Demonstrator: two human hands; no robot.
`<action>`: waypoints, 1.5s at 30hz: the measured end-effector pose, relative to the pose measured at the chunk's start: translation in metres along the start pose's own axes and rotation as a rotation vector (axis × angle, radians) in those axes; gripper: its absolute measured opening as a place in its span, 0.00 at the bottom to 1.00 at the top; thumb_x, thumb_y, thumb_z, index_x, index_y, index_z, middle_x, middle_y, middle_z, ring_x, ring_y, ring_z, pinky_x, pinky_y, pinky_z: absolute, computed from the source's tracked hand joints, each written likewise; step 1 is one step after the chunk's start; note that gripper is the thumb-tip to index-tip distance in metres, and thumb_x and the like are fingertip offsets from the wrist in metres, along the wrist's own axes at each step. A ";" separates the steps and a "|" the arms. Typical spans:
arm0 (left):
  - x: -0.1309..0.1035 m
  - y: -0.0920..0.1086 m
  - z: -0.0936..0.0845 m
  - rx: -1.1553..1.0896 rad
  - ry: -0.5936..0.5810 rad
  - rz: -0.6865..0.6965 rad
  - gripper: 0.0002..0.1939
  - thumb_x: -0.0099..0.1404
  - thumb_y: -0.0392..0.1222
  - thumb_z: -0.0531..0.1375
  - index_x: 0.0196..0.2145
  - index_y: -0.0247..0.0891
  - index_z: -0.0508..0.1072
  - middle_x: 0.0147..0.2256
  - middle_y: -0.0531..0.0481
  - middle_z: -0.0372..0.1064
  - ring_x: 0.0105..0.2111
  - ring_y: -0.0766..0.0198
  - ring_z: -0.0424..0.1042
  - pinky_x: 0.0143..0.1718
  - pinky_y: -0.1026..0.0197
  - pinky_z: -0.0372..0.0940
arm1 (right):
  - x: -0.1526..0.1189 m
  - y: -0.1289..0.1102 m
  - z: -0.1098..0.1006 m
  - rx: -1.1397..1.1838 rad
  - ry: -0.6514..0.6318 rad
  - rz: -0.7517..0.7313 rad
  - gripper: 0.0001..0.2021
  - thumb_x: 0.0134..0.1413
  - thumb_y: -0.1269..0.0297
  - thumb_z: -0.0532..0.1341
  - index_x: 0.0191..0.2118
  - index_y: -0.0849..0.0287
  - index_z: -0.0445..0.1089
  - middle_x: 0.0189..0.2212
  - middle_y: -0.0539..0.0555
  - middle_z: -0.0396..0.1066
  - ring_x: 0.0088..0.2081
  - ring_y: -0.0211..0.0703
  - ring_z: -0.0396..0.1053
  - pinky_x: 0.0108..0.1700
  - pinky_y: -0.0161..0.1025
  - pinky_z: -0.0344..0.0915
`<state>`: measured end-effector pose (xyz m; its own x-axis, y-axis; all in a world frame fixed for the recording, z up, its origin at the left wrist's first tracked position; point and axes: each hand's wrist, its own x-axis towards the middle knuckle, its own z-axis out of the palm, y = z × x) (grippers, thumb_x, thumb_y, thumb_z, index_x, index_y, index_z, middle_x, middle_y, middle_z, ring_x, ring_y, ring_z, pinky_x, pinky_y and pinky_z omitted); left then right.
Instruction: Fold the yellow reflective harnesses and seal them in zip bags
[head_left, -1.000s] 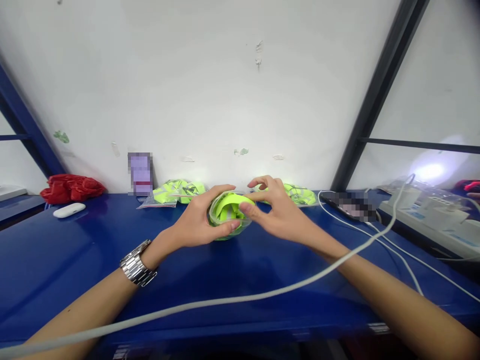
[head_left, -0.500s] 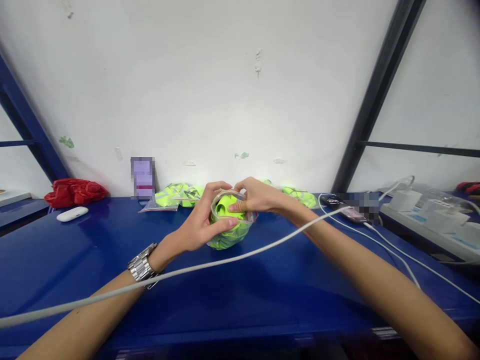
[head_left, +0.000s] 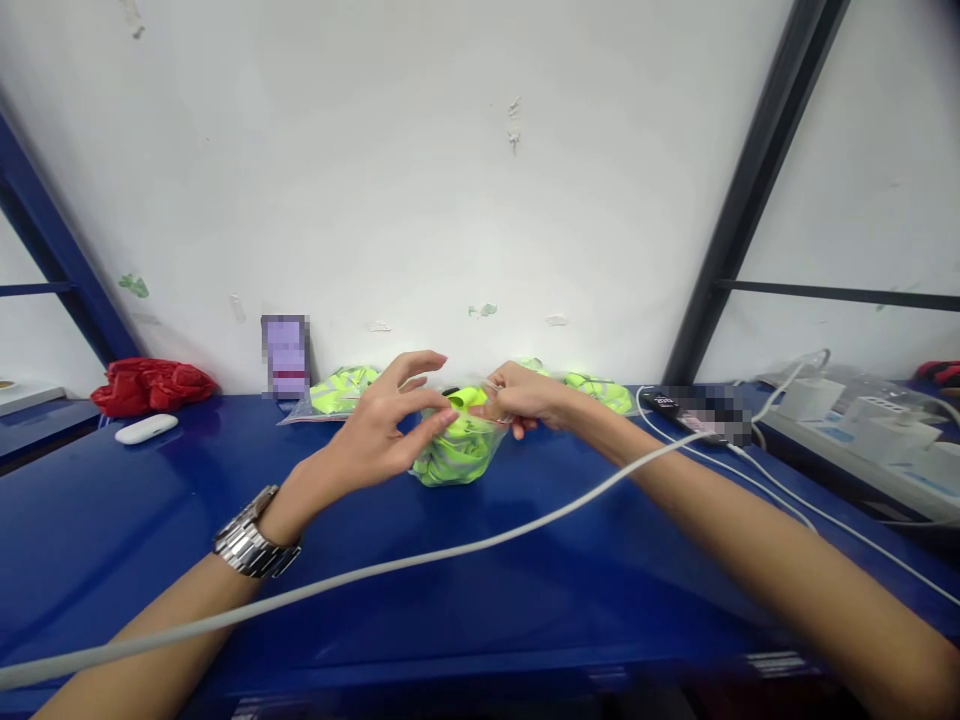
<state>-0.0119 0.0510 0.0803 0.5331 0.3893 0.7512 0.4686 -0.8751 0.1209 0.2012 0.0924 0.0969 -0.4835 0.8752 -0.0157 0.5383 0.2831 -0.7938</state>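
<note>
A clear plastic bag stands on the blue table, stuffed with a neon yellow-green reflective garment. Folded bright fabric shows at its mouth. My right hand is closed on the bag's right rim, thumb toward the opening. At the left of the mouth is my left hand, its fingers spread and raised. Its thumb and index fingertips lie close together by the rim; whether they touch the plastic I cannot tell.
More bagged yellow-green garments lie along the wall. A red cloth bundle, a white case and an upright phone are at left. A white cable crosses before my arms. Chargers and another phone are at right.
My left hand has loosened from around the bag's rim and drawn left, fingers spreading. My right hand has closed and shifted slightly right, pulling the rim; the round opening has narrowed.
</note>
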 end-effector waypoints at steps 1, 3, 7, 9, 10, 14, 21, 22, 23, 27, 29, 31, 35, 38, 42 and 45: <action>0.001 -0.003 -0.004 0.027 -0.003 0.003 0.07 0.67 0.39 0.56 0.35 0.37 0.73 0.51 0.42 0.62 0.48 0.57 0.68 0.47 0.55 0.67 | -0.003 0.002 -0.004 -0.015 -0.028 0.025 0.12 0.41 0.65 0.62 0.20 0.58 0.56 0.12 0.46 0.61 0.13 0.32 0.58 0.13 0.29 0.45; 0.004 -0.008 -0.009 0.097 -0.016 0.003 0.07 0.68 0.38 0.54 0.36 0.37 0.73 0.46 0.43 0.66 0.40 0.61 0.71 0.39 0.58 0.67 | -0.009 0.002 -0.013 -0.049 -0.059 0.070 0.07 0.42 0.68 0.60 0.20 0.60 0.60 0.14 0.49 0.66 0.12 0.31 0.58 0.13 0.28 0.46; 0.009 -0.010 -0.011 0.211 -0.051 -0.005 0.08 0.68 0.34 0.51 0.34 0.37 0.69 0.34 0.47 0.70 0.31 0.64 0.69 0.32 0.61 0.63 | -0.013 -0.003 -0.018 -0.224 -0.040 0.129 0.09 0.41 0.70 0.57 0.16 0.59 0.57 0.09 0.46 0.57 0.11 0.30 0.51 0.13 0.30 0.44; 0.010 -0.005 -0.006 0.215 -0.055 -0.008 0.08 0.67 0.33 0.50 0.33 0.37 0.68 0.32 0.48 0.70 0.29 0.65 0.68 0.31 0.62 0.62 | -0.009 -0.004 -0.014 -0.402 0.015 0.114 0.11 0.41 0.70 0.57 0.14 0.58 0.56 0.08 0.46 0.54 0.11 0.31 0.51 0.15 0.32 0.46; 0.011 -0.002 -0.004 0.202 -0.056 -0.008 0.08 0.67 0.33 0.50 0.33 0.37 0.67 0.31 0.48 0.70 0.29 0.65 0.68 0.31 0.62 0.62 | -0.006 -0.005 -0.011 -0.491 0.043 0.110 0.10 0.40 0.70 0.57 0.14 0.59 0.58 0.09 0.47 0.56 0.12 0.33 0.54 0.16 0.33 0.49; 0.011 0.009 0.008 0.128 -0.119 0.000 0.07 0.68 0.33 0.49 0.34 0.36 0.66 0.32 0.47 0.69 0.31 0.64 0.68 0.32 0.61 0.62 | 0.004 0.000 0.004 -0.708 0.170 0.149 0.04 0.32 0.74 0.61 0.22 0.62 0.68 0.20 0.60 0.71 0.25 0.49 0.71 0.23 0.37 0.61; 0.005 0.005 0.007 0.118 -0.138 -0.026 0.04 0.69 0.38 0.51 0.37 0.37 0.65 0.36 0.46 0.68 0.38 0.60 0.69 0.39 0.58 0.63 | -0.011 0.010 -0.004 -0.625 0.132 0.055 0.09 0.45 0.63 0.59 0.21 0.61 0.66 0.20 0.57 0.72 0.22 0.42 0.69 0.24 0.34 0.60; 0.004 0.003 0.006 0.112 -0.134 -0.031 0.04 0.69 0.38 0.51 0.38 0.37 0.65 0.36 0.46 0.68 0.39 0.60 0.69 0.39 0.58 0.63 | -0.014 0.008 -0.008 -0.576 0.110 -0.001 0.09 0.46 0.63 0.58 0.20 0.61 0.65 0.19 0.55 0.71 0.20 0.38 0.67 0.23 0.33 0.59; 0.004 0.001 0.005 0.107 -0.127 -0.034 0.04 0.69 0.37 0.51 0.38 0.37 0.65 0.36 0.46 0.69 0.39 0.60 0.69 0.39 0.58 0.63 | -0.017 0.006 -0.012 -0.533 0.100 -0.057 0.09 0.46 0.63 0.58 0.20 0.60 0.64 0.18 0.53 0.70 0.20 0.36 0.66 0.22 0.32 0.57; 0.003 -0.004 0.003 0.082 -0.070 -0.043 0.04 0.68 0.35 0.51 0.35 0.38 0.65 0.35 0.47 0.69 0.38 0.60 0.70 0.36 0.59 0.64 | -0.021 -0.002 -0.022 -0.413 0.026 -0.125 0.09 0.47 0.61 0.60 0.22 0.61 0.64 0.20 0.53 0.71 0.22 0.35 0.66 0.22 0.30 0.55; 0.003 -0.004 0.004 0.069 -0.039 -0.054 0.05 0.67 0.34 0.51 0.34 0.38 0.65 0.35 0.47 0.70 0.38 0.61 0.71 0.36 0.59 0.64 | -0.018 -0.004 -0.020 -0.371 -0.035 -0.101 0.11 0.48 0.60 0.59 0.22 0.61 0.64 0.20 0.53 0.71 0.21 0.36 0.67 0.21 0.31 0.55; 0.003 -0.003 0.005 0.058 -0.009 -0.075 0.05 0.67 0.34 0.51 0.34 0.38 0.65 0.34 0.47 0.71 0.38 0.61 0.72 0.36 0.59 0.65 | -0.011 -0.003 -0.014 -0.416 0.004 -0.080 0.11 0.48 0.62 0.58 0.20 0.60 0.63 0.18 0.52 0.69 0.19 0.35 0.64 0.20 0.32 0.53; 0.002 0.002 0.007 0.059 -0.015 -0.072 0.05 0.67 0.35 0.51 0.34 0.37 0.66 0.34 0.47 0.71 0.35 0.61 0.71 0.36 0.59 0.66 | 0.008 0.002 0.008 -0.582 0.176 -0.011 0.07 0.42 0.69 0.58 0.18 0.59 0.61 0.17 0.52 0.65 0.20 0.37 0.62 0.20 0.34 0.49; 0.003 0.005 0.006 0.093 -0.060 -0.030 0.05 0.67 0.37 0.52 0.34 0.37 0.66 0.33 0.47 0.70 0.35 0.61 0.70 0.36 0.59 0.65 | 0.017 0.006 0.017 -0.629 0.223 0.034 0.05 0.37 0.70 0.61 0.20 0.59 0.62 0.19 0.56 0.67 0.24 0.43 0.65 0.22 0.35 0.51; 0.004 0.003 -0.003 0.153 -0.066 -0.030 0.08 0.66 0.44 0.55 0.32 0.37 0.65 0.29 0.50 0.67 0.29 0.64 0.68 0.32 0.61 0.62 | 0.010 0.004 0.003 -0.639 0.243 0.025 0.10 0.39 0.66 0.62 0.18 0.58 0.59 0.17 0.54 0.64 0.23 0.41 0.64 0.21 0.35 0.50; 0.007 -0.003 -0.008 0.182 -0.051 -0.089 0.13 0.65 0.49 0.57 0.30 0.37 0.65 0.28 0.51 0.67 0.26 0.67 0.65 0.28 0.63 0.60 | -0.007 -0.003 -0.019 -0.397 0.117 -0.052 0.11 0.45 0.63 0.60 0.18 0.59 0.58 0.15 0.49 0.61 0.18 0.34 0.59 0.19 0.32 0.51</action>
<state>-0.0154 0.0535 0.0904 0.5164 0.4811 0.7084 0.6326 -0.7719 0.0630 0.2162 0.0928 0.1110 -0.4475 0.8881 0.1051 0.7508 0.4369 -0.4954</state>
